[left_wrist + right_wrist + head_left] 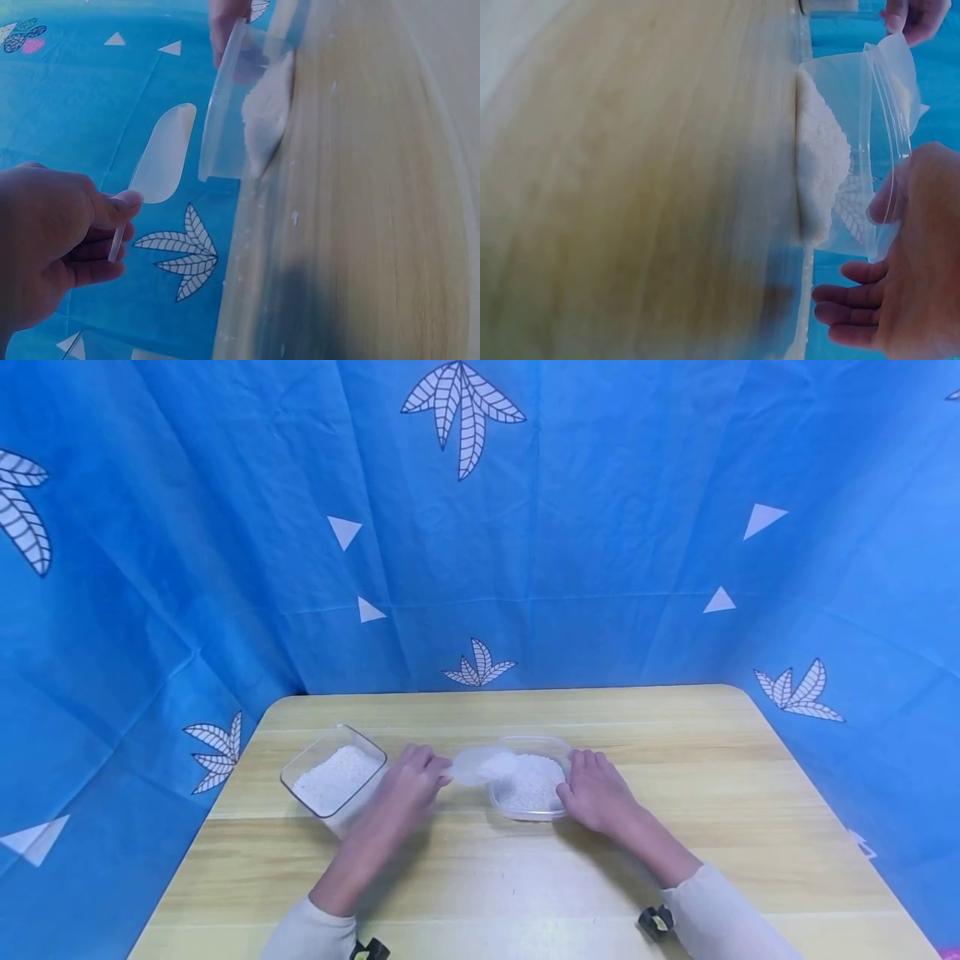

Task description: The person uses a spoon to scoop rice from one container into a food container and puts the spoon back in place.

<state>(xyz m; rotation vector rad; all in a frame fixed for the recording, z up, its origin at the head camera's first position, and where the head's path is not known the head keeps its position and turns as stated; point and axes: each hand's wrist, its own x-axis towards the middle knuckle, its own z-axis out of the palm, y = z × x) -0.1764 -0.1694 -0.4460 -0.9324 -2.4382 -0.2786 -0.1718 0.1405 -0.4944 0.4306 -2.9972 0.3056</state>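
Observation:
My left hand [411,779] pinches the handle of a translucent white plastic scoop [166,154] between thumb and fingers. Seen from the head, the scoop blade carries white granules and hangs over the left rim of a clear plastic container [525,816]. That container stands on the table and holds a heap of white granules [821,154]. At its right side my right hand [600,793] grips the rim, thumb at the wall, while the lower fingers stand outside, clear of it. Left of my left hand is a dark-rimmed clear box [322,814] with more white granules [337,778], partly hidden by the forearm.
Both containers stand on a light wooden table [517,893]. A few stray white grains [295,219] lie on its surface. A blue patterned curtain [615,527] hangs behind the table and along its sides.

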